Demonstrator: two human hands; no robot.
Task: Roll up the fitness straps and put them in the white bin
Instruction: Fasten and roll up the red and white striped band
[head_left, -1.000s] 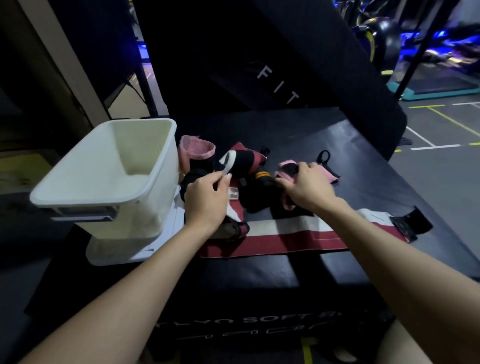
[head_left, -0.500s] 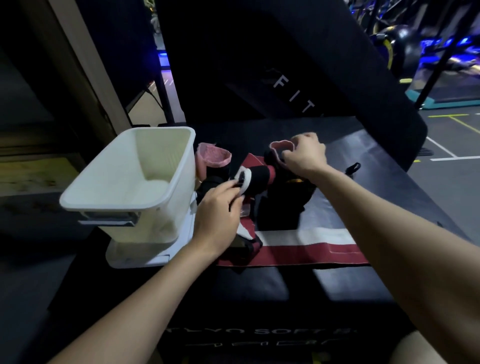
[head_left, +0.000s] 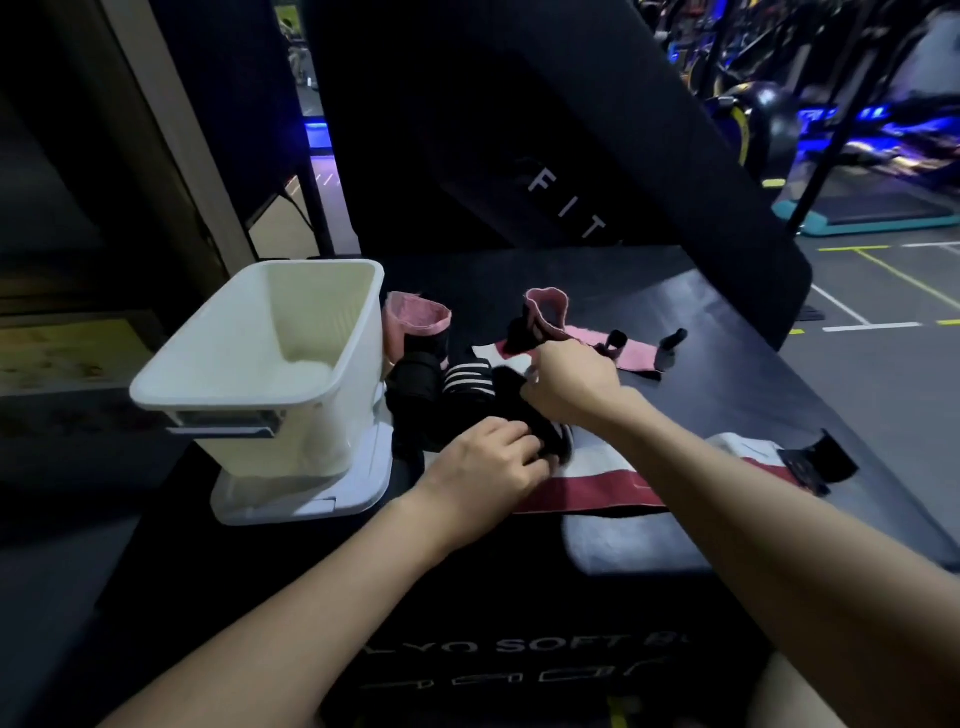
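An empty white bin (head_left: 270, 364) stands on its lid at the left of a black soft box (head_left: 519, 649). Right of the bin lies a heap of straps: a black strap with white stripes (head_left: 467, 382), a pink wrap standing upright (head_left: 415, 317), and a second pink strap (head_left: 550, 312) with its tail laid out to the right. A long red-and-white strap (head_left: 602, 478) stretches flat toward the right. My left hand (head_left: 488, 467) and my right hand (head_left: 571, 384) both pinch the same black strap (head_left: 545, 436) between them, just above the red-and-white one.
A slanted black pad printed "FIT" (head_left: 571, 197) rises behind the box. Gym floor with painted lines (head_left: 883, 291) and dark machines lie to the right. A pillar (head_left: 171, 140) stands behind the bin on the left.
My right hand let go of the pink strap, which now stands farther back, and came down to the black strap. My left hand shifted right and lower onto that same strap.
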